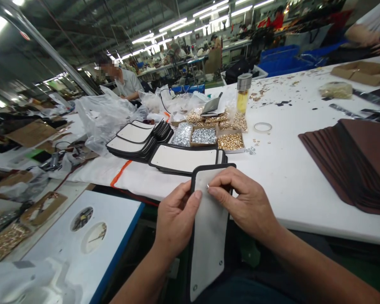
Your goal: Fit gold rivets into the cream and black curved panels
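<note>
A long whitish panel with black edging [209,236] is held upright over the table's front edge. My left hand [177,215] grips its left edge, thumb on the pale face. My right hand [245,200] pinches a tiny shiny metal piece [208,185] between thumb and forefinger, close to the panel's upper part. Two small metal rings show near the panel's lower end. Just behind lies a stack of similar panels [183,158], with a taller stack [131,139] at its left. Open boxes hold silver rings [203,136] and gold pieces [230,142].
Brown sheets [351,164] lie fanned on the white table [291,185] at right. Behind the boxes stand a lidded jar [243,95] and plastic bags [104,114]. A tape roll [262,126] lies near the jar. A machine [28,283] occupies the lower left. Other people work beyond.
</note>
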